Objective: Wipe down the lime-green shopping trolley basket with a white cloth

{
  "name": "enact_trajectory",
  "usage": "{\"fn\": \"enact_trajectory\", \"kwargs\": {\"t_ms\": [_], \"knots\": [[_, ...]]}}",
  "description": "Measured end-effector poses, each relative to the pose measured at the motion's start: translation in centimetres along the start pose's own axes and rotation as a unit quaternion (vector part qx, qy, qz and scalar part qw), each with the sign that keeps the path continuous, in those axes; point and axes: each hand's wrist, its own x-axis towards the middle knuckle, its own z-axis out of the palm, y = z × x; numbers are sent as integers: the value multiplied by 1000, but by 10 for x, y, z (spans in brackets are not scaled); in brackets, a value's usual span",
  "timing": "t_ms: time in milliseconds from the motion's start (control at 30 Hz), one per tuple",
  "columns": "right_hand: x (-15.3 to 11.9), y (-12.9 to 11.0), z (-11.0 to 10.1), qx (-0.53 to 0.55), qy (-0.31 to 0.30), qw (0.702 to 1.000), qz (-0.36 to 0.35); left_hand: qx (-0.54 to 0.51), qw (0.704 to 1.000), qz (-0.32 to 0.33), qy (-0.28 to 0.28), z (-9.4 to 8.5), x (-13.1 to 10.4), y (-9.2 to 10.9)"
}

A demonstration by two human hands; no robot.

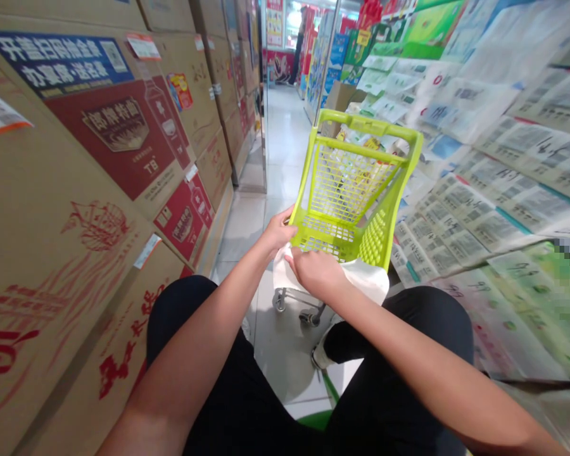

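A lime-green plastic shopping cart (356, 231) with lattice walls stands between my knees, its handle on the far side. Around the left rim of its near end curl the fingers of my left hand (280, 233). My right hand (317, 269) is closed on a white cloth (368, 278), pressing it against the cart's near edge close to my left hand. The cloth hangs over that edge and spreads to the right corner. Some of my right fingers are hidden behind the cloth and the hand itself.
Stacked cardboard cartons (123, 164) wall the left side. On the right rise piles of plastic-wrapped paper packs (475, 209). A tiled aisle (285, 126) runs ahead past a glass panel. The cart's casters (308, 316) rest on the floor near my shoes.
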Motion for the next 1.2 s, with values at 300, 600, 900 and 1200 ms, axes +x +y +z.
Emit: {"fn": "enact_trajectory", "kwargs": {"t_ms": [300,600,900,1200], "knots": [[-43,24,14,-61,4,998,15,8,1000,-7,7,-36,10,15],[6,-9,9,-19,25,999,15,32,999,-1,-6,-14,8,5],[-50,25,11,-62,6,998,-2,11,999,-34,12,-40,6,16],[-10,-9,4,-16,20,999,-32,1,1000,-31,3,-11,-14,11]]}}
